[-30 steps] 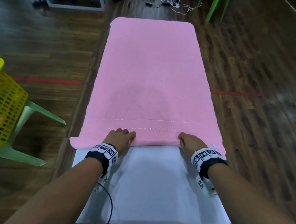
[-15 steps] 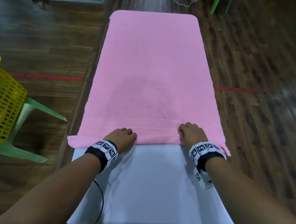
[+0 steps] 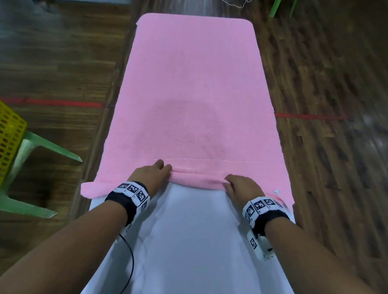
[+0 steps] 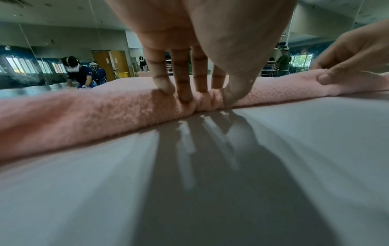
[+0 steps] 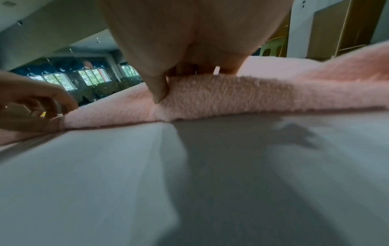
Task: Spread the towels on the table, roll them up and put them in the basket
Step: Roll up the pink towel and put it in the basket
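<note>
From the head view, a pink terry towel [image 3: 197,90] lies flat along the long white surface [image 3: 194,248], covering it from the far edge to a low roll started across its near end; the near part of the surface is bare. The towel has rounded far corners, a stitched line running across just beyond the roll, and a small white tag near its near right corner. The left hand [image 3: 149,176] rests on the roll toward the left edge with fingers reaching forward over it; the right hand [image 3: 242,187] sits on the roll toward the right edge, fingers curled onto the fabric. Both wrists wear black bands with black-and-white square markers. To the left, off the surface, a yellow plastic basket [image 3: 1,139] with a slotted wall stands on a green plastic chair [image 3: 38,146]; what it holds cannot be seen. The wood-grain floor [image 3: 332,94] carries a red tape line.

In the left wrist view, the left hand [image 4: 200,55] has its fingers [image 4: 181,79] nearly straight, tips pressing down into the fuzzy roll while the thumb pushes at its near side, dimpling the pile. The right hand [image 4: 349,56] pinches the roll further along.

In the right wrist view, the right hand [image 5: 189,41] has its thumb dug into the roll's front and its fingers folded over the top, clamped on the towel [image 5: 231,93].
</note>
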